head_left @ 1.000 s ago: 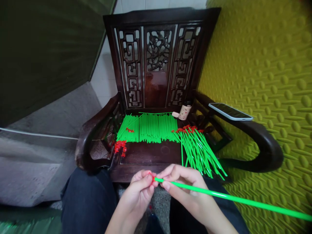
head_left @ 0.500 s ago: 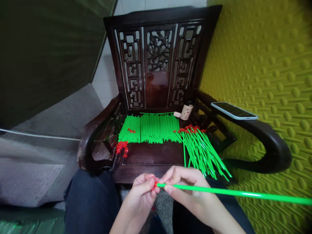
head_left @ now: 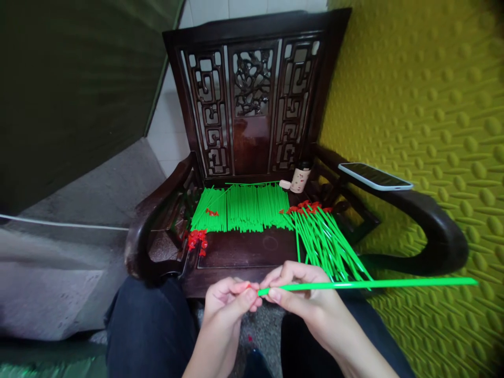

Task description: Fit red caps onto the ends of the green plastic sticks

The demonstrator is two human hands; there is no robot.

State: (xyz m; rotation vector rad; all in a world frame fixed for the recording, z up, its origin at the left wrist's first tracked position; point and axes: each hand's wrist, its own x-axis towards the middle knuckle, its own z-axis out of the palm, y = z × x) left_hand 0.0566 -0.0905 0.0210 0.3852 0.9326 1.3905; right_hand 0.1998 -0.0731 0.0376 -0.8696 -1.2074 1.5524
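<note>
My left hand [head_left: 228,302] is closed in a pinch on a small red piece [head_left: 249,286], which shows only as a sliver between the fingertips. My right hand [head_left: 299,296] is closed round a long green stick [head_left: 366,284]. The stick's left end meets the red piece and the stick runs level to the right. Both hands hover over my knees, just in front of the dark wooden chair [head_left: 252,247].
On the chair seat lie a flat row of green sticks [head_left: 242,207], a slanted heap of red-tipped sticks [head_left: 326,236] and loose red pieces [head_left: 197,239]. A small bottle [head_left: 300,177] stands at the back. A phone [head_left: 374,176] rests on the right armrest. A yellow embossed wall stands to the right.
The green stick's far end has swung upward from low right to level. Both hands stayed pinched together and shifted slightly.
</note>
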